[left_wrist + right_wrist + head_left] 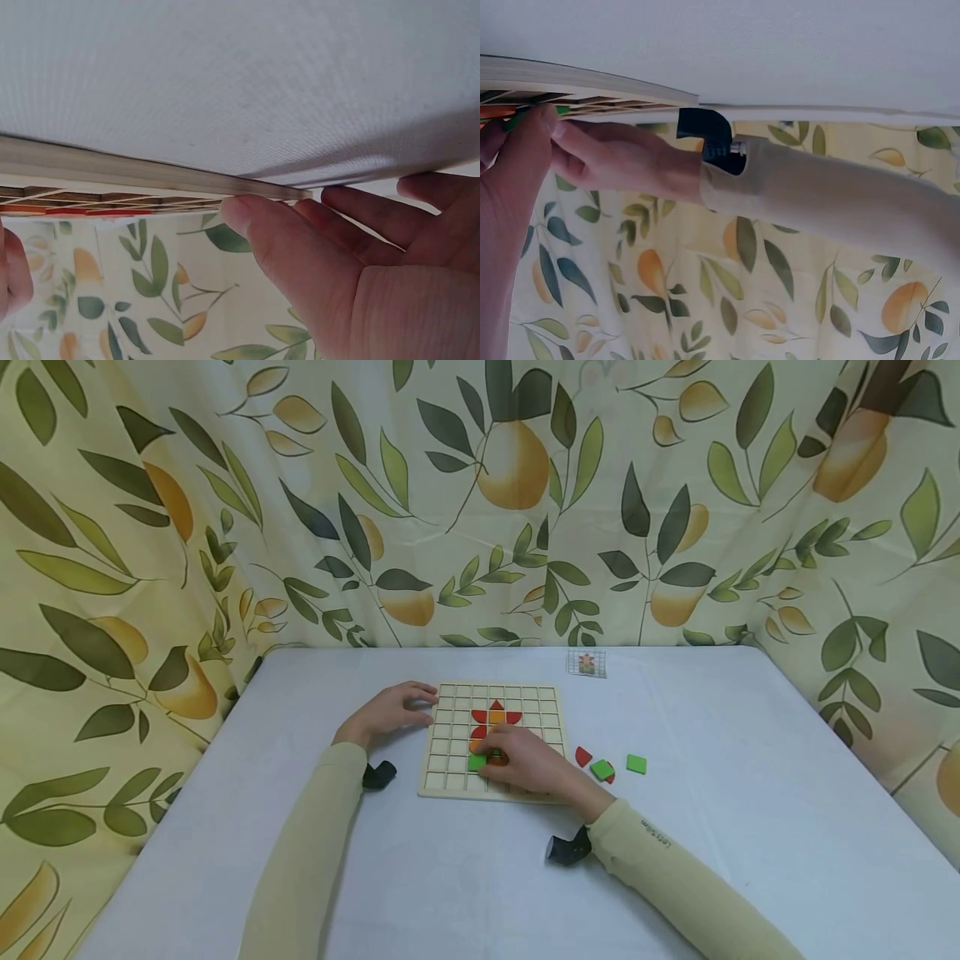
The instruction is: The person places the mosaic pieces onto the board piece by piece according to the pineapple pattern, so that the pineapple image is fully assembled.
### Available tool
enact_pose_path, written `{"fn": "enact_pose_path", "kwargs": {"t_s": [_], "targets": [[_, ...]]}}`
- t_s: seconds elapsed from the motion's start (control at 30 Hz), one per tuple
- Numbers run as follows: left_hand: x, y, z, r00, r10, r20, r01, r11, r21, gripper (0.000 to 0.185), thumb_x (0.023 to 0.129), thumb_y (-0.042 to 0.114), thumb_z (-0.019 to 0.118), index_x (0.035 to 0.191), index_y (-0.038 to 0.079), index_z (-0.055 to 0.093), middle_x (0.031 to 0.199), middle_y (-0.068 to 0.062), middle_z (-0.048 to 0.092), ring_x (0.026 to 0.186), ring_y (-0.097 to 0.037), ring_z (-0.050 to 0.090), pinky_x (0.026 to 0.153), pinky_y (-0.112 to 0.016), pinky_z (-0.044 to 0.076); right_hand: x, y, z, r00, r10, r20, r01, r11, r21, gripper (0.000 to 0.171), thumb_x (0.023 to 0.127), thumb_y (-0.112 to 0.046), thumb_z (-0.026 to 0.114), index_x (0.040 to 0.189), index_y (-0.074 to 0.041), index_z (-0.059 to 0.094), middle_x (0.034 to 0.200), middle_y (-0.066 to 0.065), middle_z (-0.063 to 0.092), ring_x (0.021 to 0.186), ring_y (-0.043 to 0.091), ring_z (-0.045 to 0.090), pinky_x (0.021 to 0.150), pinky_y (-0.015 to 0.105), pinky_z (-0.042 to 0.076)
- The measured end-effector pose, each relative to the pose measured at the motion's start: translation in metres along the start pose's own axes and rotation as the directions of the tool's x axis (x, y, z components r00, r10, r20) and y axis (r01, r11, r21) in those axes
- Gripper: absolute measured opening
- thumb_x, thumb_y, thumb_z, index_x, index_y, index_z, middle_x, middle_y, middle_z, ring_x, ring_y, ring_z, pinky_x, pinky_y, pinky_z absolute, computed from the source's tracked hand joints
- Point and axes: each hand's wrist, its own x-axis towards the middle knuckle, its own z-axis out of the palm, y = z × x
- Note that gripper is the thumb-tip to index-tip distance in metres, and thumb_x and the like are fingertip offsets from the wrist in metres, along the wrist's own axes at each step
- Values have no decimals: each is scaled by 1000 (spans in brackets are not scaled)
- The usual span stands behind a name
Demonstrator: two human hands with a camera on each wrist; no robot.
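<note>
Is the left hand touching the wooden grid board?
Touching. In the head view the left hand has its fingertips on the left edge of the wooden grid board; the left wrist view shows fingers against its edge.

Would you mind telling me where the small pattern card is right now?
In the head view, the small pattern card lies on the table beyond the wooden grid board's far right corner, near the curtain.

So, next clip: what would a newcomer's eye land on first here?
Probably the wooden grid board at the middle of the white table, with a red and orange flower shape partly laid in its cells. The right hand presses a green piece into the board's lower rows, while the left hand rests on the board's left edge. Loose green and red pieces lie just right of the board.
</note>
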Motion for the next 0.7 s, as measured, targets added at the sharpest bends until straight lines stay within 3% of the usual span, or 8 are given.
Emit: {"fn": "enact_pose_path", "kwargs": {"t_s": [0.7], "targets": [[1, 1, 0, 1000, -23, 5, 23, 1000, 5, 40, 81, 30, 69, 119, 20, 61, 135, 7, 47, 134, -15, 32, 113, -39, 24, 0, -3, 3, 1000, -6, -21, 6, 1000, 5, 22, 84, -27, 65, 104, -18, 68, 98, -7, 61, 88, 9, 55, 78, 23, 48]]}}
